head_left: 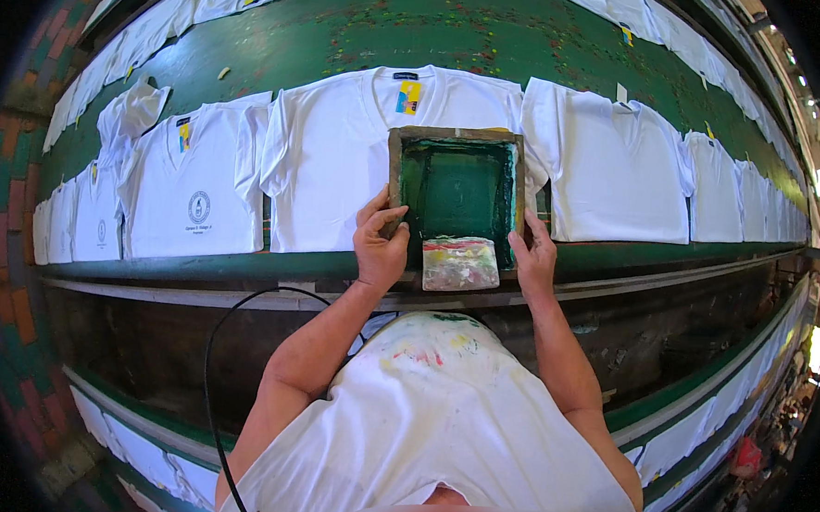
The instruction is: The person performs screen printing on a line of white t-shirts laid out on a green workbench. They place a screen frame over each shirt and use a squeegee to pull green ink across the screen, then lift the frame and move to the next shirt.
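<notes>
A person in a paint-spotted white shirt (440, 397) steadies a wood-edged printing screen (457, 189) over a white V-neck T-shirt (326, 177) at the near side of a long green tabletop (282, 50). The left hand (382, 245) has its fingers bent round the screen's left side, thumb set against it; the right hand (534, 255) has its fingers closed more loosely along the right side. Whether the frame rests on the cloth or hangs just above it, I cannot tell from here.

The step looks like lining up the screen for a print: the T-shirt to the left (196, 175) bears a small dark round emblem (199, 207), while the one to the right (614, 165) shows plain white. The next move would seem to call for a level, square placement without dragging the fabric.

The screen is boxy and upright to the viewer, its inside deep green, its rim brown and worn. A paint-smeared block (460, 266) streaked red and white lies across its near end.
</notes>
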Action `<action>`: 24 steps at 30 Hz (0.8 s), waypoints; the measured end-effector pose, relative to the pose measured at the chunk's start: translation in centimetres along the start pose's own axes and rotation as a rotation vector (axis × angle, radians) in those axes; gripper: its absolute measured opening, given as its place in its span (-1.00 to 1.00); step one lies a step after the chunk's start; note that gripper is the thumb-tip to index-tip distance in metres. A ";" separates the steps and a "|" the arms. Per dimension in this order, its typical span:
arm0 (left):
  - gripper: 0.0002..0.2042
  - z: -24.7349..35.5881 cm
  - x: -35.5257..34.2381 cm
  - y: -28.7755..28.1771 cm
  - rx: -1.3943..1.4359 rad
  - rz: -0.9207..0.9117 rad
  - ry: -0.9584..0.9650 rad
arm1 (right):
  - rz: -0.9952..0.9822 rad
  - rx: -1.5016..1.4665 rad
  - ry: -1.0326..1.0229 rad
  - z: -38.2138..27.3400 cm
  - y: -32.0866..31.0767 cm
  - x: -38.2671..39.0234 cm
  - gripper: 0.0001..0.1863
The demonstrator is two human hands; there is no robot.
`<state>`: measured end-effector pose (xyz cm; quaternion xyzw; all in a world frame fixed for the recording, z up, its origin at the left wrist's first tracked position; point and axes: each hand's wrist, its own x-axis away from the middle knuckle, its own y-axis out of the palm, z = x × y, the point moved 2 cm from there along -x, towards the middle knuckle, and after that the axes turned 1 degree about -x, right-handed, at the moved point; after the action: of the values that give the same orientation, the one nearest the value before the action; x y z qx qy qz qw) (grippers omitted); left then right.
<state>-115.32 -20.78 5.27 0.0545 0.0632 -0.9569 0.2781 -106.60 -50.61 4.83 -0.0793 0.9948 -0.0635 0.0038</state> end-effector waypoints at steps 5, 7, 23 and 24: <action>-0.71 -0.5 -0.1 -0.2 -0.007 0.007 0.014 | -0.019 0.114 -0.024 0.3 -0.3 -0.1 -0.34; -0.71 -0.7 -0.1 -0.2 -0.037 0.005 0.016 | -0.023 0.076 -0.012 0.3 -0.4 0.0 -0.32; -0.75 -1.0 -0.5 -0.3 -0.097 0.008 0.024 | -0.007 0.203 -0.055 0.1 -0.1 0.0 -0.31; -0.74 -1.0 -0.5 -0.4 -0.092 0.006 0.020 | -0.007 0.199 -0.077 0.0 0.0 0.0 -0.31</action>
<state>-114.99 -20.05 4.35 0.0512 0.1098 -0.9516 0.2824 -106.59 -50.65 4.85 -0.0842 0.9824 -0.1590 0.0496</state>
